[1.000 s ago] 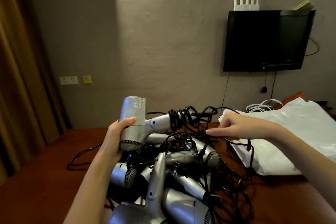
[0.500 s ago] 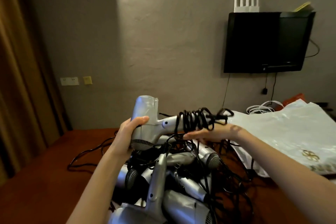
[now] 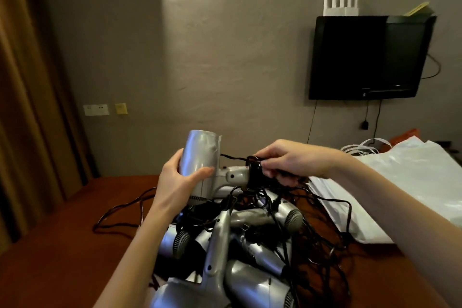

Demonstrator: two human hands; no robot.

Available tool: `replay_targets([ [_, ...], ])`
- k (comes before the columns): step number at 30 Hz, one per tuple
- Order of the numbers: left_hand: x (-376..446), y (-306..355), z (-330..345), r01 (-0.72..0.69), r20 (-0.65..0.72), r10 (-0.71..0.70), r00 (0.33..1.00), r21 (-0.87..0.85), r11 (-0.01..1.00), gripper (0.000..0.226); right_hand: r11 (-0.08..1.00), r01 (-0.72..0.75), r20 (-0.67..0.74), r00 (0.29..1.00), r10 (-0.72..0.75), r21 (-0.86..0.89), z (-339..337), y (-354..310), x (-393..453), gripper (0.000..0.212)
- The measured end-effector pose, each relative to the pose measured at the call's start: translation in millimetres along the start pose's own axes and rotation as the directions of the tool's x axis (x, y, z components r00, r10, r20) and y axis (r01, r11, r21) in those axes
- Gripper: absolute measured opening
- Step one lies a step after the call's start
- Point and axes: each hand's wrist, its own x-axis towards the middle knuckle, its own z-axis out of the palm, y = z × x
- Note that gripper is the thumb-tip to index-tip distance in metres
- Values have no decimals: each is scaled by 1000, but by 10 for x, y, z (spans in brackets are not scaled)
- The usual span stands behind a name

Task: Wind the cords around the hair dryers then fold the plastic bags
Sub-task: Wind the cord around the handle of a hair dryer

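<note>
- Hair dryer (image 3: 200,157) up off the pile, left hand (image 3: 178,182) wrapped round its barrel.
- Right hand (image 3: 292,160) fingers clamped on the cord (image 3: 255,172) coiled at the handle.

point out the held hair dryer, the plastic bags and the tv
held hair dryer (image 3: 200,155), head view, on its silver barrel
plastic bags (image 3: 405,177), head view, on the top bag's flat face
tv (image 3: 362,57), head view, on its dark screen

A pile of hair dryers (image 3: 232,252) lies on the table (image 3: 62,245). Plastic bags (image 3: 405,182) lie to its right. A TV (image 3: 367,57) hangs on the wall behind.
</note>
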Motion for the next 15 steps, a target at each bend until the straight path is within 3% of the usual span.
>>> replay_targets([
  [4, -9, 21, -19, -35, -70, 34, 997, -1, 999, 56, 988, 59, -165, 986, -34, 145, 320, 65, -58, 29],
  [7, -30, 2, -43, -26, -106, 23, 994, -26, 999, 55, 957, 64, -272, 962, 15, 282, 397, 164, -124, 13],
  [10, -34, -12, -18, -15, -121, 11, 993, -33, 999, 57, 932, 108, -256, 967, -17, 345, 377, 192, -177, 12],
  [15, -7, 38, 94, -55, -142, 50, 989, -30, 998, 73, 872, 229, -207, 967, -151, 433, 387, 294, -183, 32],
])
